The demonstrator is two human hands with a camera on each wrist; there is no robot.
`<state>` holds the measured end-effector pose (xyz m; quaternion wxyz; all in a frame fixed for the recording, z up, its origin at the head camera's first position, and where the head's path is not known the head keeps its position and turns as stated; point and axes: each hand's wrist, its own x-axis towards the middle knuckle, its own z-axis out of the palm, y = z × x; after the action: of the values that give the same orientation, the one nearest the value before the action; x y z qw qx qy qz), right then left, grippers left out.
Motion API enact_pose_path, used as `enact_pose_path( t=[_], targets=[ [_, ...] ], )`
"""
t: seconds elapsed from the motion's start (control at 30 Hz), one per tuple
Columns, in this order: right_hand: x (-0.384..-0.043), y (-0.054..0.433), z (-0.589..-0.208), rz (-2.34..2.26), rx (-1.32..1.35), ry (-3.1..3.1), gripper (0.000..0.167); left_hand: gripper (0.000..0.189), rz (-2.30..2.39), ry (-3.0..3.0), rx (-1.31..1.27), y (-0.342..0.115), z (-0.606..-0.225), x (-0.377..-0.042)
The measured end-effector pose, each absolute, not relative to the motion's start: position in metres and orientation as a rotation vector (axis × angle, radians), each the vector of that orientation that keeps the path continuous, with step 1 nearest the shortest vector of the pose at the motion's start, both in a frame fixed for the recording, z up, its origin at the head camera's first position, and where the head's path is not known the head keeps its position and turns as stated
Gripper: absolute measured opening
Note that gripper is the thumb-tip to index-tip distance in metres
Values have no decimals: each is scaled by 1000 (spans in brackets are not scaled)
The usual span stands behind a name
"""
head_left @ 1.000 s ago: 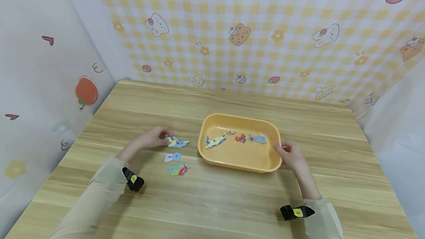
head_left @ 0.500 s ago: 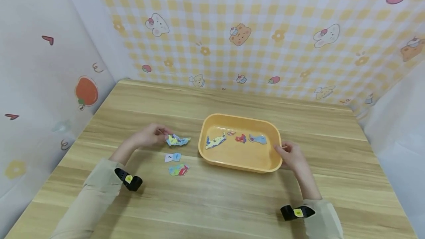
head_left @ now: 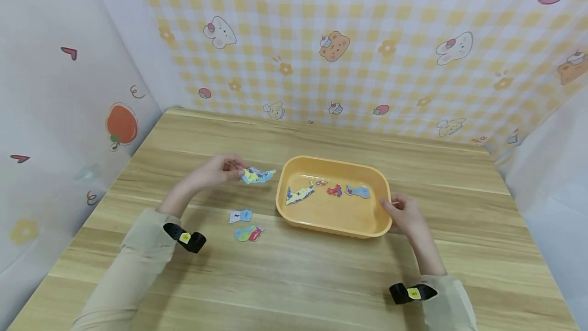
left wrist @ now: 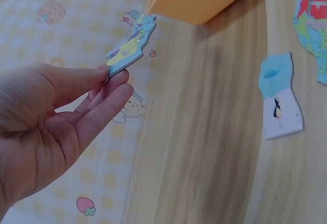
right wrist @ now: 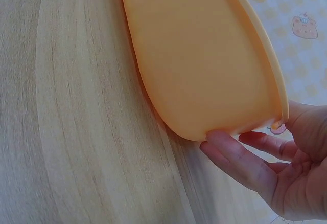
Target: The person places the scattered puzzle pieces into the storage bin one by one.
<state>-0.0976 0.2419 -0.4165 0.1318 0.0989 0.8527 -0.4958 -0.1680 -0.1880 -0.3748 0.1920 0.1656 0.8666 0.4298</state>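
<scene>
Left hand (head_left: 226, 170) is pinching a piece (head_left: 257, 175) just left of the tray (head_left: 335, 213), right hand (head_left: 407, 214) is gripping the tray's right end; I'd be keeping that pinch light, tray steady.

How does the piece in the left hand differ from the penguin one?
Pose: the held piece is pinched above the table by the left hand; the penguin piece lies flat on the table.
Colour: the held piece shows yellow, blue and purple; the penguin piece is blue and pale lilac.
Shape: the held piece is longer and tapers; the penguin piece is blockier.
Both are thin, printed and outside the tray.
</scene>
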Motion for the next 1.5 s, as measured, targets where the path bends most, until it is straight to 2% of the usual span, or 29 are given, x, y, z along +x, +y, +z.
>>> enact_pose_path(
  t=[0.47,1.5],
  targets=[
    [-97,242,-419,-1451,299,2458,41,27,1314,2430,390,-162,-363,-177],
    [-99,242,-417,-1466,301,2444,42,24,1453,2385,599,-98,-315,-172]
  ],
)
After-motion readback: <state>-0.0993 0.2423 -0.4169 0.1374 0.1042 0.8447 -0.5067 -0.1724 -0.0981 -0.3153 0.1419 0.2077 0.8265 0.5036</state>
